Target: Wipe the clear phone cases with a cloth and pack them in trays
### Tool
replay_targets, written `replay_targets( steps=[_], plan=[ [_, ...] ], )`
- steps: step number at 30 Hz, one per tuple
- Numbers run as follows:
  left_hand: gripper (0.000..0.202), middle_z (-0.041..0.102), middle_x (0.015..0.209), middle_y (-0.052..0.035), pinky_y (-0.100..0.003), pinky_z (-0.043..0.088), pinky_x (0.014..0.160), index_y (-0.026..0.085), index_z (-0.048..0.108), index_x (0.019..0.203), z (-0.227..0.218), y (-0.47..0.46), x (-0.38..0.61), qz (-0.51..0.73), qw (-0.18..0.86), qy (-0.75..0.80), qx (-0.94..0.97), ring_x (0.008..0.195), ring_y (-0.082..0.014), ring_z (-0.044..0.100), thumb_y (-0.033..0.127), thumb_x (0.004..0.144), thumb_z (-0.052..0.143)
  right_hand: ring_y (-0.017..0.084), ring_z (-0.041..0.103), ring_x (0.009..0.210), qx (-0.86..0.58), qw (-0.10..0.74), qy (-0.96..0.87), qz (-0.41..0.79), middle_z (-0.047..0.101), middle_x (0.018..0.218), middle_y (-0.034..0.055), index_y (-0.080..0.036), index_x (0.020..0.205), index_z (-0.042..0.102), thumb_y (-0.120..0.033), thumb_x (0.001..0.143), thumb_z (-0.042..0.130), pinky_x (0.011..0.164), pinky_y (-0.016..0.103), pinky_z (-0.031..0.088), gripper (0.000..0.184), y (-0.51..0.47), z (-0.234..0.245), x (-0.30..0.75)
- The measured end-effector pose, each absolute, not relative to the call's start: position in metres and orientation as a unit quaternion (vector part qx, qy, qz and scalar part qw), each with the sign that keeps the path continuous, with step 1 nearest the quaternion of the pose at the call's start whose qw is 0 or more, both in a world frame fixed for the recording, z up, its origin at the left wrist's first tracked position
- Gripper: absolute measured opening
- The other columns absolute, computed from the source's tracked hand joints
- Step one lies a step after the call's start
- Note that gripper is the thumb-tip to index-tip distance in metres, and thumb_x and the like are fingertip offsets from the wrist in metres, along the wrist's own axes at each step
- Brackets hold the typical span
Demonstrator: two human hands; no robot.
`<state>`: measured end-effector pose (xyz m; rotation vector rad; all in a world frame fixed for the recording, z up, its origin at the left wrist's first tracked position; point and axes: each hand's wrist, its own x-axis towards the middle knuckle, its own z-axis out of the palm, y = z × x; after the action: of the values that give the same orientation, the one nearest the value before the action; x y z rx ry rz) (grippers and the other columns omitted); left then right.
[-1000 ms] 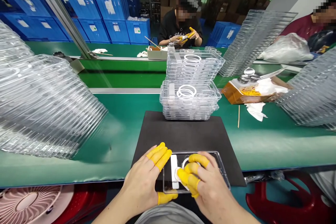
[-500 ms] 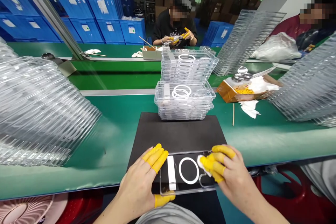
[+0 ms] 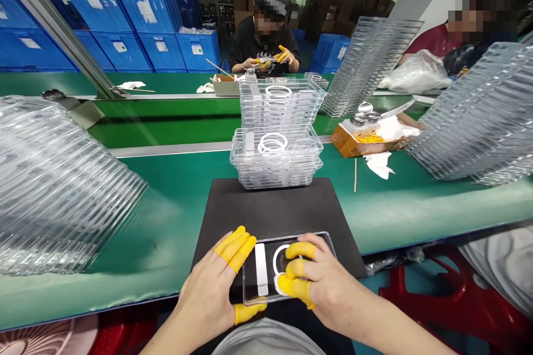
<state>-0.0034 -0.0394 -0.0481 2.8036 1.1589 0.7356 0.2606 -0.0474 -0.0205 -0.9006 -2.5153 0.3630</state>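
My left hand, its fingertips in yellow finger cots, grips the left end of a clear plastic phone case, with the thumb under the near edge. My right hand, also in yellow cots, presses a white cloth onto the case. It covers most of a white ring inside the case. A white strip lies lengthwise near my left hand. The case rests on a black mat.
Two stacks of clear cases with white rings stand at the mat's far edge. Large leaning rows of clear cases flank the green belt. A cardboard box sits right. A co-worker handles something across the belt.
My right hand has come back left from the case's right end to lie over the ring, bringing the cloth with it. My left hand stays on the case. The view has shifted slightly.
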Motion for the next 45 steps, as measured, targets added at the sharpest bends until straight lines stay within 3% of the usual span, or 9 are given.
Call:
replay_targets(
  steps=[4,9,14,19,25,30,34,38,45],
  plan=[
    [0.081,0.059,0.131,-0.0197,-0.046,0.05,0.102,0.011,0.04,0.139,-0.048,-0.04,-0.005,0.228,0.017,0.371,0.9,0.125,-0.0347,0.054,0.054,0.078,0.07,0.015,0.051,0.091,-0.263,0.157,-0.941,0.146,0.064,0.079,-0.0047,-0.026,0.093,0.065,-0.013,0.09,0.055,0.108,0.04,0.023,0.016,-0.041,-0.017,0.26],
    [0.08,0.06,0.127,-0.0229,-0.049,0.054,0.097,0.008,0.042,0.136,-0.044,-0.039,-0.003,0.216,0.004,0.372,0.903,0.123,-0.0376,0.055,0.057,0.079,0.069,0.016,0.052,0.094,-0.282,0.214,-0.928,0.118,0.065,0.087,-0.0004,-0.021,0.101,0.064,-0.01,0.096,0.045,0.106,0.04,0.027,0.023,-0.048,-0.011,0.293],
    [0.084,0.061,0.129,-0.0202,-0.047,0.05,0.102,0.007,0.042,0.136,-0.044,-0.038,-0.003,0.203,0.0,0.37,0.907,0.126,-0.0357,0.053,0.06,0.077,0.069,0.021,0.051,0.093,-0.389,0.296,-0.869,0.079,0.06,0.09,0.0053,-0.02,0.1,0.063,-0.005,0.09,0.048,0.092,0.045,0.038,0.023,-0.058,-0.011,0.31],
    [0.081,0.059,0.131,-0.0189,-0.044,0.049,0.103,0.008,0.041,0.138,-0.049,-0.042,-0.005,0.221,-0.015,0.37,0.902,0.127,-0.0333,0.052,0.058,0.08,0.067,0.022,0.051,0.09,-0.47,0.348,-0.811,-0.008,0.059,0.085,0.0067,-0.018,0.096,0.063,-0.004,0.085,0.049,0.09,0.045,0.04,0.023,-0.065,-0.03,0.238],
    [0.079,0.059,0.131,-0.0192,-0.043,0.057,0.092,0.009,0.044,0.137,-0.058,-0.04,-0.007,0.231,-0.043,0.372,0.898,0.119,-0.034,0.059,0.059,0.08,0.066,0.023,0.049,0.086,-0.542,0.318,-0.777,-0.045,0.057,0.078,0.0045,-0.019,0.078,0.063,-0.006,0.073,0.051,0.103,0.048,0.029,0.019,-0.053,-0.036,0.212],
    [0.082,0.058,0.133,-0.0182,-0.04,0.057,0.091,0.01,0.044,0.138,-0.058,-0.039,-0.006,0.221,-0.054,0.376,0.898,0.118,-0.0331,0.06,0.063,0.078,0.064,0.032,0.048,0.097,-0.645,0.276,-0.703,-0.117,0.057,0.09,0.0139,-0.015,0.076,0.064,-0.013,0.085,0.051,0.094,0.056,0.034,0.015,-0.066,-0.033,0.265],
    [0.084,0.059,0.132,-0.0171,-0.039,0.055,0.094,0.012,0.043,0.139,-0.055,-0.04,-0.005,0.231,-0.047,0.384,0.893,0.118,-0.0324,0.06,0.064,0.077,0.066,0.032,0.049,0.101,-0.62,0.31,-0.708,-0.13,0.057,0.097,0.0139,-0.016,0.086,0.063,-0.012,0.089,0.052,0.091,0.052,0.037,0.012,-0.083,-0.038,0.275],
    [0.083,0.059,0.132,-0.0189,-0.044,0.053,0.098,0.01,0.043,0.137,-0.051,-0.04,-0.003,0.223,-0.013,0.379,0.898,0.121,-0.0345,0.057,0.06,0.076,0.069,0.029,0.048,0.102,-0.564,0.301,-0.767,-0.054,0.062,0.101,0.0074,-0.024,0.103,0.064,-0.009,0.083,0.055,0.091,0.05,0.032,0.026,-0.071,-0.037,0.262],
    [0.081,0.061,0.128,-0.021,-0.046,0.051,0.101,0.008,0.044,0.134,-0.046,-0.041,-0.001,0.228,0.01,0.381,0.896,0.122,-0.0341,0.057,0.052,0.073,0.074,0.017,0.049,0.096,-0.335,0.235,-0.899,0.158,0.064,0.087,-0.004,-0.024,0.083,0.064,-0.001,0.07,0.059,0.103,0.04,0.025,0.027,-0.029,-0.022,0.206]
  ],
)
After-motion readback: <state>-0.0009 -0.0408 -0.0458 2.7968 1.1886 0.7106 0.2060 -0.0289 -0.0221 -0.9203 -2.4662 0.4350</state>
